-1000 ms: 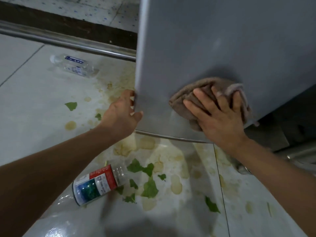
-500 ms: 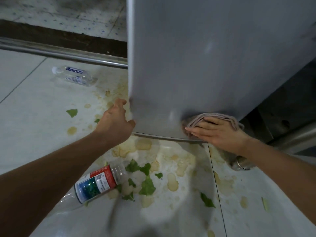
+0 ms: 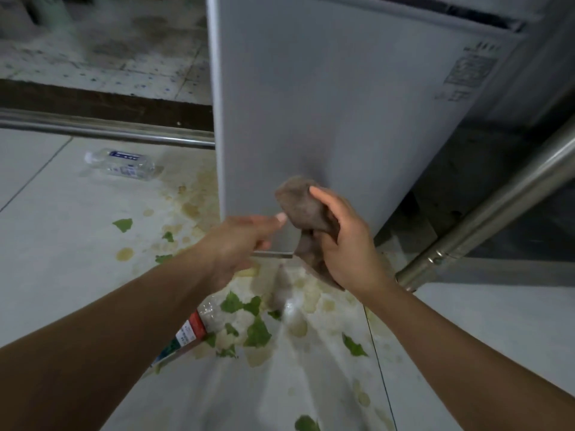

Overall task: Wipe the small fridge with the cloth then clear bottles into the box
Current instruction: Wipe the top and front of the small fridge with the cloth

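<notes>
Wiping step, we judge. Our right hand grips the bunched cloth just before the fridge door's lower edge; our left hand reaches toward it, fingers loosely extended, empty. Next: re-fold and press. On the stained floor, a clear bottle, a red-labelled bottle and leaves; no box visible.

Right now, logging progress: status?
Right hand grips cloth, off fridge. Left hand open. Two bottles on floor, leaves around.
</notes>
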